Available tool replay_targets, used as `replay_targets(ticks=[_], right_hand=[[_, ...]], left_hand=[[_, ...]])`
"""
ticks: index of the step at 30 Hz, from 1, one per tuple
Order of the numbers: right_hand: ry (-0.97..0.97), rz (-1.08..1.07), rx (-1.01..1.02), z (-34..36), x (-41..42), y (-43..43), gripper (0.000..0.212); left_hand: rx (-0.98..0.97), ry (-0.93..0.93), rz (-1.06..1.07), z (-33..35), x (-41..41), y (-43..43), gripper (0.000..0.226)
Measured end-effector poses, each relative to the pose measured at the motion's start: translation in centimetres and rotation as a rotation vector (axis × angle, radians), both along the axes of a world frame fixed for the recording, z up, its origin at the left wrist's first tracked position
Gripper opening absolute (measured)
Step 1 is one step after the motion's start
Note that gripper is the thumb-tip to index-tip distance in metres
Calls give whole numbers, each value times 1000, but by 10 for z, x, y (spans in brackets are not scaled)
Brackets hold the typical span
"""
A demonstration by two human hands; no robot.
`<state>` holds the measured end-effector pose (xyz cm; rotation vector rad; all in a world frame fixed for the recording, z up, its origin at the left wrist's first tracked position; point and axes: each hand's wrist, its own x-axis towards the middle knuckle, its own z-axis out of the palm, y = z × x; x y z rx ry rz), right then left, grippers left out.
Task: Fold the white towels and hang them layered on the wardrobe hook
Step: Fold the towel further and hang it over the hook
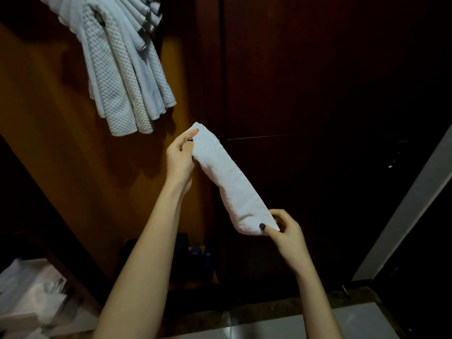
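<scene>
A folded towel (230, 182) is stretched on a slant between both hands, in the air in front of the dark wardrobe door (318, 69). The left hand (179, 157) pinches its upper end between thumb and fingers. The right hand (287, 232) pinches the lower end, its thumb with a dark-painted nail pressed on the cloth. The towel is a long, narrow band of thick white terry with a fluffy nap and rounded folded edges.

Up and to the left of the left hand, well apart from it, a bunch of white towels (122, 69) hangs in overlapping layers from a dark metal hook (148, 14). Their cloth has a quilted diamond weave and flat hems. Behind them is a smooth orange-brown wooden panel (36, 106).
</scene>
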<state>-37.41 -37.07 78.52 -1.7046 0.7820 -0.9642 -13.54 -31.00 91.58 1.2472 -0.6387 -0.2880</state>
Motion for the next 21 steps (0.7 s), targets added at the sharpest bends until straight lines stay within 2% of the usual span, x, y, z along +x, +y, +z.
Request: replay_targets(ticks=[2, 5, 7, 10, 12, 14, 16, 18, 21], right_hand=[[-25, -1, 15, 0, -5, -2, 28], [-160, -162, 10, 4, -11, -6, 20], [-270, -259, -2, 9, -14, -8, 15], [-305, -314, -33, 15, -15, -7, 6], [-412, -269, 143, 19, -16, -7, 8], [-567, -87, 458, 25, -21, -9, 14], [-592, 107, 671, 29, -28, -9, 20], [-533, 212, 753, 30, -33, -6, 26], [-477, 231, 783, 31, -34, -6, 17]], left_hand=[[-26, 21, -62, 3, 4, -3, 33], [-43, -27, -100, 3, 5, -6, 30], [-69, -16, -128, 3, 3, -7, 34], [-99, 19, -169, 2, -3, -10, 41], [-138, 64, -209, 5, -6, -13, 45], [-199, 116, -251, 8, -8, -16, 48], [-241, 143, -268, 11, -8, -19, 48], [-253, 146, -285, 12, -7, -22, 45], [-242, 153, -317, 13, -5, -27, 41]])
